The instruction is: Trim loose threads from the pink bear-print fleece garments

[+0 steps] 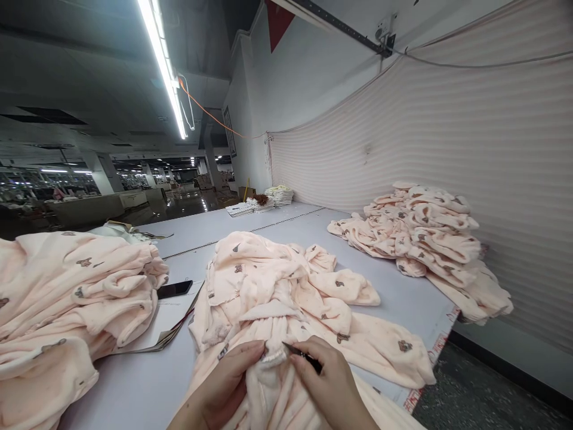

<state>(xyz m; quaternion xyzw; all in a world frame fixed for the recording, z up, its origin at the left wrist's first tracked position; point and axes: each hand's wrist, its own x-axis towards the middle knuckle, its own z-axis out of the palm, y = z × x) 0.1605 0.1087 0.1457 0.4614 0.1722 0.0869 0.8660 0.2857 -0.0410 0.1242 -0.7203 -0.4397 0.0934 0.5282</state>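
A pale pink fleece garment (264,280) with small brown animal prints lies spread over the table in front of me, its sleeves reaching to the right. My left hand (233,373) is closed, pinching a gathered edge of the garment between thumb and fingers. In my right hand (329,373) are small black thread snips (308,358), their dark pointed tip close to that gathered edge. Folds of the cloth cover the area below both hands.
More pink garments (76,292) are heaped at the left, beside a dark phone (174,289) and a notebook (152,322). Another garment pile (425,227) stands at the right edge by the striped curtain (470,131). White stacks (280,194) sit at the far end.
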